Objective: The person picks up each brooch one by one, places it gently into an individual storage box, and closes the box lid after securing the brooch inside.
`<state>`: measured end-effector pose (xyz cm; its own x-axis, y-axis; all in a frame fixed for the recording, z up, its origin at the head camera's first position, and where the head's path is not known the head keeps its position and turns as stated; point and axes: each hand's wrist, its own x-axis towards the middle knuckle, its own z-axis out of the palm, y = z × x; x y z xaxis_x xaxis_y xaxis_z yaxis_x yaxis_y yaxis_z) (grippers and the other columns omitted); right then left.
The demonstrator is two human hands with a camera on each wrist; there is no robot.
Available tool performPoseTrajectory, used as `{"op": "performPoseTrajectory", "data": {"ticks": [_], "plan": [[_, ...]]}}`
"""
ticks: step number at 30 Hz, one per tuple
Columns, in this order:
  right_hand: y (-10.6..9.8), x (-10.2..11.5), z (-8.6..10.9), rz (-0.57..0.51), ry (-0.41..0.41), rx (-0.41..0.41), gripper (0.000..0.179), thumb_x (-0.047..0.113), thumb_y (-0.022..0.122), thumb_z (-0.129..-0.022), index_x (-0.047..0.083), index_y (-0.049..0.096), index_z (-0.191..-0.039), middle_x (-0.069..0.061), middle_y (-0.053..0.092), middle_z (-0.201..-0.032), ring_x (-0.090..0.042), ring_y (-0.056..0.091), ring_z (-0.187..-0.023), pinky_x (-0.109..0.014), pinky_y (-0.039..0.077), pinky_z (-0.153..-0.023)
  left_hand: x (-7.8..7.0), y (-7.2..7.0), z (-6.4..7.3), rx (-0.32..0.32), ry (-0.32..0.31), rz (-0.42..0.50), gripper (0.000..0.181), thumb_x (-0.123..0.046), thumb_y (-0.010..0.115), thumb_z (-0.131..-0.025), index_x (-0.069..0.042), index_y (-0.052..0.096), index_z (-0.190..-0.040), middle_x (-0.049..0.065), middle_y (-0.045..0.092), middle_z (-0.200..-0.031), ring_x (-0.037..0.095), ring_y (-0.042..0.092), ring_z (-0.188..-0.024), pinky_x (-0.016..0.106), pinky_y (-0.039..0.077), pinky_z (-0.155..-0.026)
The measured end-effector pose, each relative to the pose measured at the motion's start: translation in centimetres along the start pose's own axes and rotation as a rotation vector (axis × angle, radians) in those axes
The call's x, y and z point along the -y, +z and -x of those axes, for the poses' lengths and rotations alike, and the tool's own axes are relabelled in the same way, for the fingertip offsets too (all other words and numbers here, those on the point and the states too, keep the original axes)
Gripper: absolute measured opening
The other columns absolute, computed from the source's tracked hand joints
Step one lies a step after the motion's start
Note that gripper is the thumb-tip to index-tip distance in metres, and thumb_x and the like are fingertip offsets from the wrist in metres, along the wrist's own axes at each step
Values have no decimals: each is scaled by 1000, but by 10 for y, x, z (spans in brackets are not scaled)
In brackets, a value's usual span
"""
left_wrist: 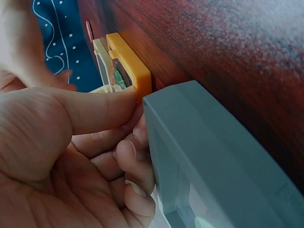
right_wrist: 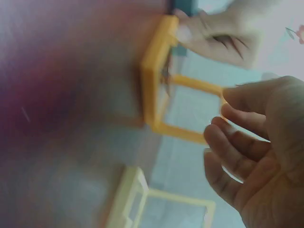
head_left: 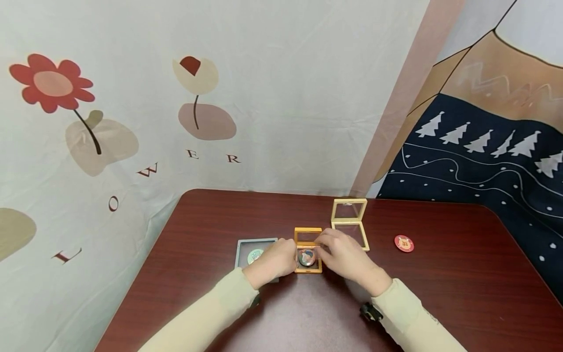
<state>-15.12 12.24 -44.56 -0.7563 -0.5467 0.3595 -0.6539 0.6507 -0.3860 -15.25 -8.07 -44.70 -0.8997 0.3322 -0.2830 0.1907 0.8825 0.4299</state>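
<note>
An orange display case (head_left: 308,271) stands on the table with its lid (right_wrist: 190,83) raised. A round picture badge (head_left: 307,257) lies in its base. My left hand (head_left: 274,261) pinches the left edge of the base, its thumb (left_wrist: 102,111) on the orange rim and the other fingers curled below. My right hand (head_left: 345,252) holds the top edge of the raised lid between thumb and fingers (right_wrist: 247,97). Beneath and beside the left hand lies a grey-blue frame (left_wrist: 199,123), partly hidden, with a pale green round badge (head_left: 254,255) in it.
Behind the right hand, a pale yellow case (head_left: 364,239) stands with its lid up. Farther right a red round badge (head_left: 403,243) lies on the dark red table (head_left: 448,293). A printed cloth (head_left: 281,98) hangs along the table's back edge.
</note>
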Motion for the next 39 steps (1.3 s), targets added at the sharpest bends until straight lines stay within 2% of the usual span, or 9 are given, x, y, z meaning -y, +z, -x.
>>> {"op": "performPoseTrajectory", "data": {"ticks": [3, 6, 9, 13, 17, 20, 26, 36, 39], "plan": [[-10, -6, -3, -2, 1, -69, 7, 6, 80, -90, 10, 78, -94, 6, 68, -91, -10, 63, -82, -32, 55, -70, 6, 5, -3, -14, 15, 9, 42, 3, 68, -85, -16, 46, -54, -5, 37, -50, 13, 38, -46, 29, 34, -45], [-15, -11, -6, -30, 36, -86, 9, 6, 80, -91, 8, 78, -100, 4, 69, -95, -11, 64, -84, -33, 56, -72, 5, 4, -2, -13, 6, 20, 40, 2, 68, -86, -15, 48, -55, -3, 40, -51, 13, 39, -46, 29, 35, -46], [-14, -17, -7, -64, 93, -75, 17, 10, 78, -94, 5, 76, -110, -1, 70, -102, -15, 64, -85, -36, 55, -73, -5, -5, 5, 5, -25, 38, 44, 4, 69, -88, -14, 47, -54, -3, 38, -49, 13, 36, -45, 28, 33, -46], [-10, -21, -8, -124, 151, -46, 31, 20, 75, -98, 2, 73, -124, -7, 71, -116, -23, 69, -98, -44, 57, -82, -7, -3, 5, 2, -30, 15, 48, 4, 69, -90, -15, 43, -54, -5, 32, -48, 12, 33, -44, 26, 30, -45], [-6, -21, -10, -173, 169, -12, 37, 24, 72, -101, 1, 70, -131, -10, 71, -125, -27, 69, -110, -49, 56, -91, -8, -2, 6, -4, -32, 1, 47, 4, 70, -90, -15, 44, -55, -5, 32, -48, 12, 33, -44, 27, 30, -45], [-4, -22, -11, -180, 168, 8, 36, 22, 71, -102, 1, 70, -131, -10, 71, -126, -25, 68, -109, -48, 56, -90, -7, -2, 7, -7, -32, 3, 45, 3, 69, -90, -14, 45, -56, -4, 34, -49, 13, 35, -44, 27, 30, -45], [-1, -21, -10, -164, 161, 15, 25, 15, 69, -103, 4, 74, -124, -4, 73, -117, -18, 69, -100, -41, 57, -83, -6, -2, 7, -15, -11, -1, 47, 2, 69, -92, -15, 44, -55, -4, 34, -48, 12, 36, -43, 27, 30, -45], [-4, -16, 0, -120, 117, 9, 21, 10, 72, -100, 4, 76, -119, -3, 73, -110, -16, 70, -98, -39, 57, -82, -6, -2, 12, -36, -5, -13, 48, -6, 72, -96, -15, 50, -54, 0, 51, -47, 14, 52, -41, 26, 39, -44], [-4, -14, 3, -98, 97, 15, 20, 9, 73, -99, 3, 76, -118, -3, 72, -108, -15, 69, -95, -38, 57, -81, -6, -1, 13, -43, -5, -26, 50, -8, 72, -97, -15, 49, -54, -1, 51, -46, 13, 51, -40, 25, 38, -43]]}}
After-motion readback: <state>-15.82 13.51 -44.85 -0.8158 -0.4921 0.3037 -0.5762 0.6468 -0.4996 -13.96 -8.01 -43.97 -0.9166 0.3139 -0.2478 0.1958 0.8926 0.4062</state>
